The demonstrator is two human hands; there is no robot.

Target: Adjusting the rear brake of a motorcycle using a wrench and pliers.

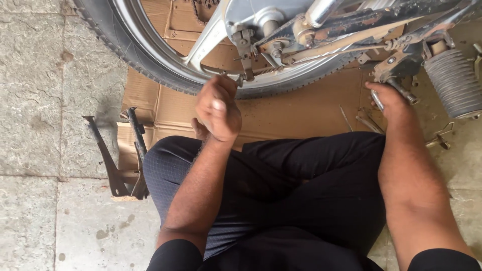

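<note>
The left hand point(218, 108) is curling into a loose fist around a small tool point(236, 79), its tip touching the brake rod and spring point(261, 72) under the rear wheel point(165, 60). The right hand point(389, 103) is closing on a slim metal tool point(377, 100) just beside the footrest bracket point(396, 62) (its fingers are mostly hidden). Both forearms are reaching out over crossed legs in dark trousers point(281, 190). Flattened cardboard point(301, 108) is lying under the wheel, and a black metal stand part point(118, 160) is resting at its near left corner. Toward the right edge the ribbed rubber footpeg point(454, 83) is sticking out.
</note>
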